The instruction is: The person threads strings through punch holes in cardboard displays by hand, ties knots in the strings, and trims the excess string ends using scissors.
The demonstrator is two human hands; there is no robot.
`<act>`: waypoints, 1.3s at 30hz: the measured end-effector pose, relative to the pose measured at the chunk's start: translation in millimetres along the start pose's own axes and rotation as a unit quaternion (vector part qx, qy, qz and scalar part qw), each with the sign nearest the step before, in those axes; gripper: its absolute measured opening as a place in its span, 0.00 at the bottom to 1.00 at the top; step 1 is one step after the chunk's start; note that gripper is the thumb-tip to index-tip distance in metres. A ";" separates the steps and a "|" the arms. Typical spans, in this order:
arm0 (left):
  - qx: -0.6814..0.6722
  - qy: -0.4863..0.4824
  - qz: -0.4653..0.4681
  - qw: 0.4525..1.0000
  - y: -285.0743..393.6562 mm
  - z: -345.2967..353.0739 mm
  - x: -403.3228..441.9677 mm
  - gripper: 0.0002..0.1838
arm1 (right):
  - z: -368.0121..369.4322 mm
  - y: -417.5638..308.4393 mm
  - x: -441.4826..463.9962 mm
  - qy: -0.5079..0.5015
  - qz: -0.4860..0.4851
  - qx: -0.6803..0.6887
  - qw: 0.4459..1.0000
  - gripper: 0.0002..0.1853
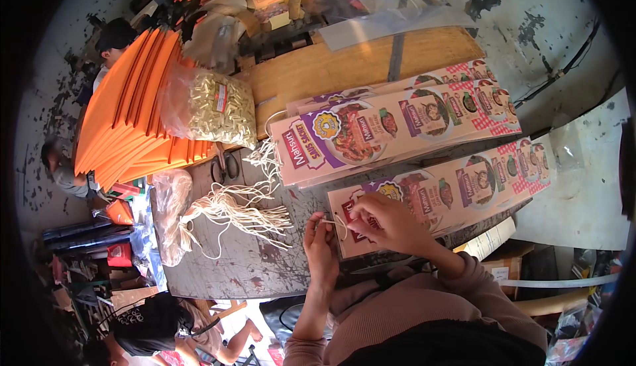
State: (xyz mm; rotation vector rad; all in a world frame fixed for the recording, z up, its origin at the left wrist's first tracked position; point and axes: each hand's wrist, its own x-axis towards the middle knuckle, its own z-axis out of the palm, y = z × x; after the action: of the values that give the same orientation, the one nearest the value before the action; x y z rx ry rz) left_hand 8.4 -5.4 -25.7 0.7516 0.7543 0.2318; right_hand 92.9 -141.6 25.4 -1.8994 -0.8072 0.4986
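Observation:
My left hand is closed in a pinch on the end of a cream string, beside the left edge of a printed cardboard strip. Over that strip's left end, my right hand is closed too, its fingertips at the same string, which passes by a hole near the edge. Further up the table lies a stack of matching printed strips, with string loops hanging from its left end. A loose bundle of cream strings is spread on the table to the left of my hands.
Scissors lie beside a clear bag of small gold-coloured pieces. Orange folded sheets are piled at the left. Plastic sheeting covers the far side of the worn table. Other people sit at the left and lower left.

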 end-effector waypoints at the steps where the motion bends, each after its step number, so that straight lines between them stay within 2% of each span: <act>1: 0.005 -0.003 -0.004 1.000 0.9 -0.4 -0.6 0.09 | 7.0 -2.5 6.5 -0.002 -0.001 0.001 1.000 0.14; 3: 0.011 -0.008 -0.008 1.000 0.0 -3.3 1.2 0.09 | 18.9 -2.1 17.9 0.070 -0.130 -0.057 0.987 0.11; 4: 0.018 -0.016 -0.012 1.000 -0.2 -4.0 2.9 0.09 | 24.0 -1.5 20.5 0.070 -0.131 -0.058 0.987 0.11; 6: 0.008 -0.018 -0.012 1.000 -1.3 -4.1 4.4 0.09 | 34.1 0.6 20.3 0.079 -0.153 -0.240 0.955 0.12; 10: -0.031 -0.027 -0.017 0.999 0.9 -6.5 3.5 0.07 | 39.9 10.0 17.2 0.034 -0.132 -0.300 0.944 0.11; 12: -0.020 -0.017 -0.007 1.000 4.3 -3.7 1.4 0.07 | 36.8 15.8 18.5 0.068 -0.145 -0.176 0.971 0.08; 13: -0.007 -0.010 0.003 1.000 5.7 -2.9 1.2 0.06 | 32.4 16.6 19.5 0.068 -0.145 -0.177 0.971 0.08; 14: -0.007 -0.010 0.003 1.000 6.4 -4.0 2.1 0.06 | 26.6 16.6 20.8 0.102 -0.149 -0.107 0.978 0.06; 15: 0.031 0.000 0.033 0.999 7.3 -6.0 3.5 0.06 | 21.3 16.0 21.6 0.136 -0.153 -0.036 0.978 0.03; 16: 0.069 0.010 0.064 0.996 7.7 -8.2 5.1 0.06 | 16.4 14.1 21.8 0.136 -0.153 -0.036 0.978 0.03; 17: 0.069 0.008 0.063 0.996 4.9 -12.6 10.3 0.06 | 11.4 11.4 21.8 0.143 -0.063 0.193 0.969 0.03; 18: 0.115 -0.002 0.130 0.985 -0.1 -18.8 18.0 0.06 | 7.0 10.0 21.4 0.141 0.030 0.411 0.900 0.03; 19: 0.160 -0.012 0.196 0.967 0.2 -19.7 20.8 0.06 | 2.8 10.9 20.1 0.141 0.030 0.411 0.900 0.03; 20: 0.159 -0.012 0.197 0.967 1.7 -20.9 20.4 0.06 | -1.3 12.3 18.1 0.131 0.041 0.512 0.848 0.03; 21: 0.239 -0.029 0.201 0.950 3.1 -22.3 19.7 0.06 | -3.5 11.8 17.1 0.119 0.052 0.606 0.785 0.04; 22: 0.317 -0.045 0.203 0.925 3.5 -23.2 18.8 0.07 | -4.2 10.5 16.2 0.118 0.052 0.605 0.785 0.04; 23: 0.317 -0.044 0.203 0.926 3.4 -21.1 17.3 0.07 | -5.4 8.1 15.4 0.072 0.065 0.406 0.909 0.03; 24: 0.348 -0.056 0.222 0.909 4.3 -15.7 14.8 0.08 | -5.8 6.9 14.5 0.022 0.074 0.183 0.980 0.03; 25: 0.380 -0.067 0.241 0.891 4.7 -13.0 13.3 0.09 | -0.6 11.0 14.8 0.022 0.074 0.184 0.980 0.03; 26: 0.380 -0.068 0.241 0.890 3.9 -14.2 14.6 0.09 | 8.9 18.2 16.0 0.056 -0.011 0.053 0.997 0.04; 27: 0.403 -0.071 0.232 0.882 2.8 -16.4 17.3 0.10 | 15.8 21.3 16.6 0.088 -0.096 -0.080 0.988 0.05; 32: 0.443 -0.076 0.222 0.865 10.9 -12.9 18.5 0.11 | 21.3 14.9 18.3 0.092 -0.098 -0.125 0.983 0.06; 34: 0.455 -0.097 0.220 0.858 11.8 -13.9 22.9 0.11 | 21.6 18.0 20.6 0.091 -0.156 -0.159 0.971 0.08; 39: 0.456 -0.115 0.203 0.859 13.7 -14.7 28.7 0.11 | 27.4 23.4 19.6 0.081 -0.160 -0.179 0.967 0.10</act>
State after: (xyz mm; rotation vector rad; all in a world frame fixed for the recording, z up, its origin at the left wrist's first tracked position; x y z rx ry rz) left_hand 19.7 25.1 -38.7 1.8206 0.4375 0.1476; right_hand 96.4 -117.5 -7.6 -2.0469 -1.1260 -0.0065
